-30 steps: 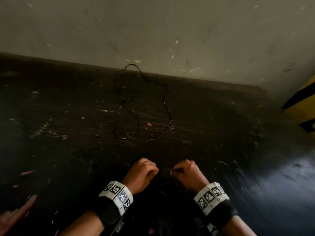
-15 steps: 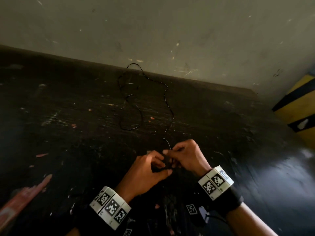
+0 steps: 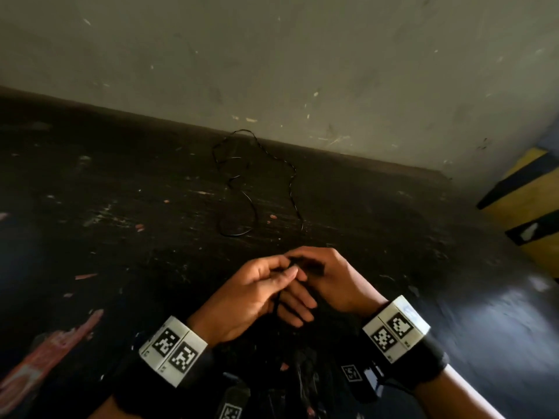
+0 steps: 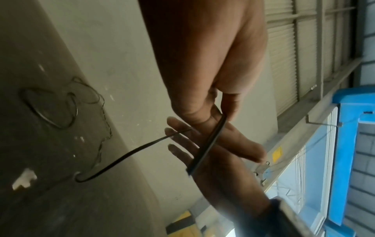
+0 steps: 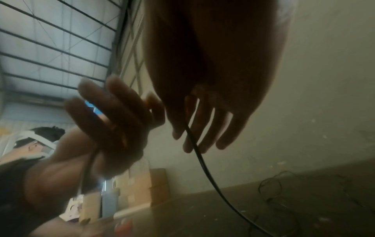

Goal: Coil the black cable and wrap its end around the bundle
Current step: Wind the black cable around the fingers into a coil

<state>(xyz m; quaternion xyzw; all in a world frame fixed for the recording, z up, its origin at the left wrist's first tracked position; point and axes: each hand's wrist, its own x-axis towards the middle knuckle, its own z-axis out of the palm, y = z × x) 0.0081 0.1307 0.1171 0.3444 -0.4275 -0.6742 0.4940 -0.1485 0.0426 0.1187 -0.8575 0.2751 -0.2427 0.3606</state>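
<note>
- My left hand is close to me, over the near edge of the dark floor. Its thumb and first finger pinch the black cable near its end. The other fingers are loose.
- My right hand touches my left hand. Its fingers are almost straight, and the cable runs between them. Whether the thumb pinches the cable, I cannot tell.
- A second ago my hands were a little apart, with a short bit of cable between them. Now they are pressed together, and they sit farther from me.
- I think this means I am making the first small loop. No bundle shows in my hands yet, so most of the job is still to do.
- From my right hand the cable drops down to the floor and curls there.
- Farther away, most of the cable lies loose in big wiggly loops that reach the far edge of the floor by the wall. That far part looks the same as before.
- A yellow and black block stands at the far right corner.
</note>
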